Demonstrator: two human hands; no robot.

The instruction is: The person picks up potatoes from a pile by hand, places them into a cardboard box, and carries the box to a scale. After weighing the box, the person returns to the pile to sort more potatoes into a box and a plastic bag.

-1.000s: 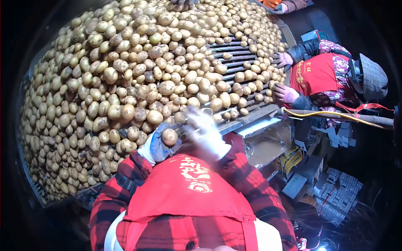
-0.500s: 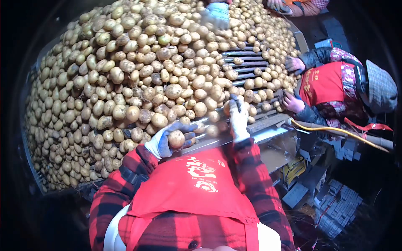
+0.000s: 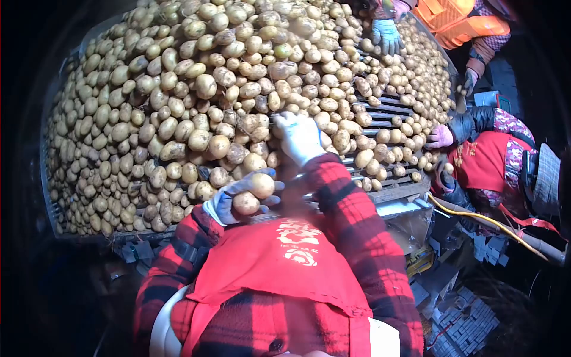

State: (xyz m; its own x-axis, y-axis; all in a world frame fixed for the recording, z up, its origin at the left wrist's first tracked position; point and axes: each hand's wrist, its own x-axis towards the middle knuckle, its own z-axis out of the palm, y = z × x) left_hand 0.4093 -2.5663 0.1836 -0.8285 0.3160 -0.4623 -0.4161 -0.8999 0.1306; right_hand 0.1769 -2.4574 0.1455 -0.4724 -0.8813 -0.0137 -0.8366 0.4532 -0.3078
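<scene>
My gloved left hand (image 3: 229, 201), palm up with fingers curled, cradles two potatoes just in front of my red apron. One potato (image 3: 262, 185) lies towards the fingertips, and the other potato (image 3: 245, 203) sits below it in the palm. My right hand (image 3: 300, 138), in a white glove, reaches over the near middle of the potato heap (image 3: 184, 107). Its fingers point down among the potatoes and are mostly hidden beneath the back of the hand, so their grip does not show.
Dark slats (image 3: 386, 113) show through the potatoes right of centre. A co-worker in a red apron (image 3: 485, 160) stands at the right end, hands at the potatoes. Another in an orange vest (image 3: 458, 21) works at the far right. A yellow hose (image 3: 488, 223) runs along a pole.
My left hand now holds two potatoes instead of one. My right hand has moved left and farther over the heap. The orange-vested co-worker shows more fully, and the whole view has shifted.
</scene>
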